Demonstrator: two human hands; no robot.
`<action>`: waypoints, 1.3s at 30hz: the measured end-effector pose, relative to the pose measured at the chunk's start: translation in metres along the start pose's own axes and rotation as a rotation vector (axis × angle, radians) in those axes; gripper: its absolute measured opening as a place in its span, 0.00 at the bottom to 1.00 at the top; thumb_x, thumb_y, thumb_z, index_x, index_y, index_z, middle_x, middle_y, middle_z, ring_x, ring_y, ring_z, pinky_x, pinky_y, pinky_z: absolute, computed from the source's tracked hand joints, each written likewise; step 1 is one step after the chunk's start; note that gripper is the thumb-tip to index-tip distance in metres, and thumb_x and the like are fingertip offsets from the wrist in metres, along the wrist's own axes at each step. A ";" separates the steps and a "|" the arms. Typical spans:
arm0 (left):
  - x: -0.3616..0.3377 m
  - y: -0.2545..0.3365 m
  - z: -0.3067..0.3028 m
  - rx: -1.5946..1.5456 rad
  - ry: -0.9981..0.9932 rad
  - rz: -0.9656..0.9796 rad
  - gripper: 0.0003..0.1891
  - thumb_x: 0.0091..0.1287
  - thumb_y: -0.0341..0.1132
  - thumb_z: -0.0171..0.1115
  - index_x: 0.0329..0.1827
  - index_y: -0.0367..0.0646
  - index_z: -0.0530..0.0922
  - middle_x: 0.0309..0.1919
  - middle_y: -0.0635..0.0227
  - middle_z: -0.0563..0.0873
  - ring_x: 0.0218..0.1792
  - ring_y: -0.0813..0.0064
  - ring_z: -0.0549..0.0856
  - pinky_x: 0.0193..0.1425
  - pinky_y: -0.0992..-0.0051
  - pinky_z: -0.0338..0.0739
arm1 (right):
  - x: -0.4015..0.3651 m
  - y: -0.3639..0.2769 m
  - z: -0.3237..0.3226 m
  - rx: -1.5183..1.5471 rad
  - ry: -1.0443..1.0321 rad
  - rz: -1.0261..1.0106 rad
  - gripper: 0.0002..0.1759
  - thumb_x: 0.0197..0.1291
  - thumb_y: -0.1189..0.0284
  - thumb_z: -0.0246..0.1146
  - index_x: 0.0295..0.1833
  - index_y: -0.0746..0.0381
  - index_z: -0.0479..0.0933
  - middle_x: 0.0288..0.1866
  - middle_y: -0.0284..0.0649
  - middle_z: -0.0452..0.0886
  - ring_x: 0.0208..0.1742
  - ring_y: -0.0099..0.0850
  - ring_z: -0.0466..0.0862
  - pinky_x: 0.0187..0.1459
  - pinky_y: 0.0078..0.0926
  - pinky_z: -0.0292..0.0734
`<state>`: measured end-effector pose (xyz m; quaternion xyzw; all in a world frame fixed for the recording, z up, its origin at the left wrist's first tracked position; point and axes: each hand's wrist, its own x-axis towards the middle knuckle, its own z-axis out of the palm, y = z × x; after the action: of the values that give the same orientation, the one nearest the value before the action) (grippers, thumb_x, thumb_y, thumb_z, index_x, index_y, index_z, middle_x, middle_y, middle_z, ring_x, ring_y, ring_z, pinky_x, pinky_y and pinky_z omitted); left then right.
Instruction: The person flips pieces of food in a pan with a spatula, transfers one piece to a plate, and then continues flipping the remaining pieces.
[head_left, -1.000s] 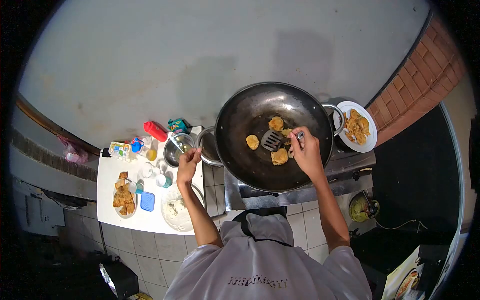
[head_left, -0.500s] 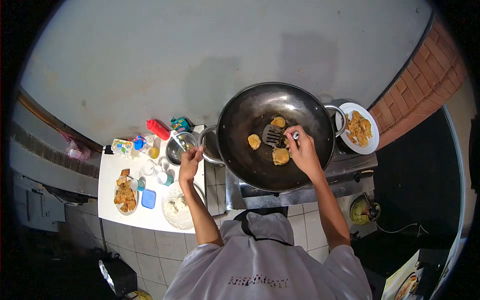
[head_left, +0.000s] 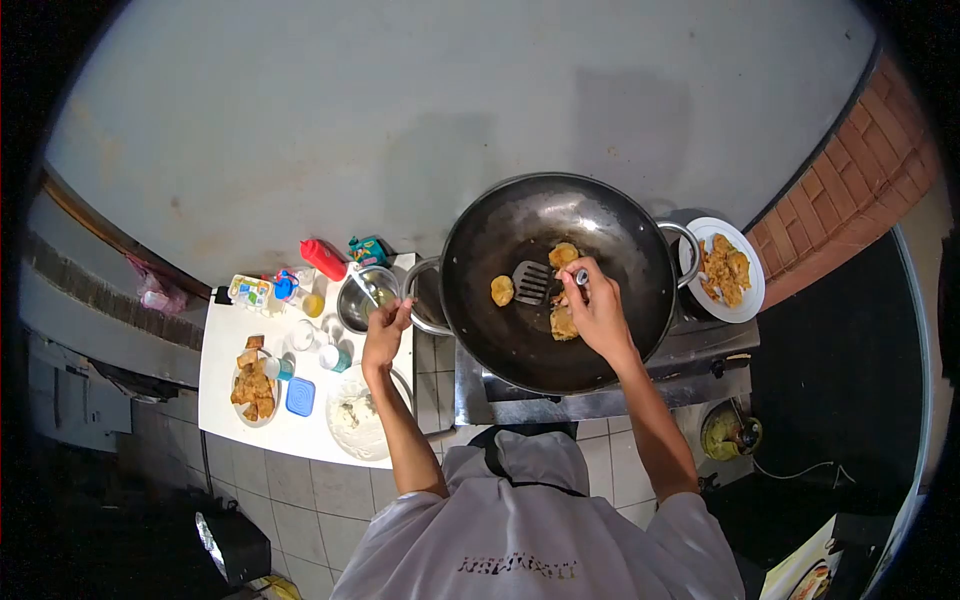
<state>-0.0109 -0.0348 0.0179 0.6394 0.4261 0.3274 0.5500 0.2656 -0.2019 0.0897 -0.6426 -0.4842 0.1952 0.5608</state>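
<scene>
My right hand (head_left: 595,310) is closed round the handle of a slotted spatula (head_left: 532,284), over the large dark wok (head_left: 560,370). The spatula's head lies in the wok between a round golden piece (head_left: 501,291) on the left and more browned pieces (head_left: 563,255) on the right. Another fried piece (head_left: 563,323) lies lower, partly hidden by my right hand. My left hand (head_left: 384,335) is beside the wok's left handle, at the metal bowl (head_left: 352,307). Its fingers are pinched together near a utensil (head_left: 366,284) in the bowl; what they grip is too small to make out.
A white plate of fried food (head_left: 752,300) is right of the wok. On the white table (head_left: 310,440) at left are a red bottle (head_left: 322,259), cups, a blue lid (head_left: 300,397), a plate of browned pieces (head_left: 255,390) and a floury plate (head_left: 345,440).
The spatula's head has moved slightly left and down, away from the right-hand pieces. My right hand has tilted and shifted slightly. The whole view has shifted a little.
</scene>
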 end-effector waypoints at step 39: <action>0.001 0.003 -0.004 -0.024 -0.063 -0.013 0.16 0.66 0.43 0.59 0.40 0.36 0.79 0.25 0.81 0.72 0.29 0.88 0.68 0.35 0.84 0.65 | -0.001 0.022 -0.023 -0.166 -0.028 0.004 0.03 0.63 0.78 0.54 0.40 0.66 0.68 0.27 0.43 0.78 0.24 0.26 0.77 0.26 0.24 0.69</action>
<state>-0.0133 -0.0319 0.0216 0.6398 0.4087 0.3086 0.5730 0.2918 -0.2127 0.0765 -0.6851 -0.5052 0.1643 0.4985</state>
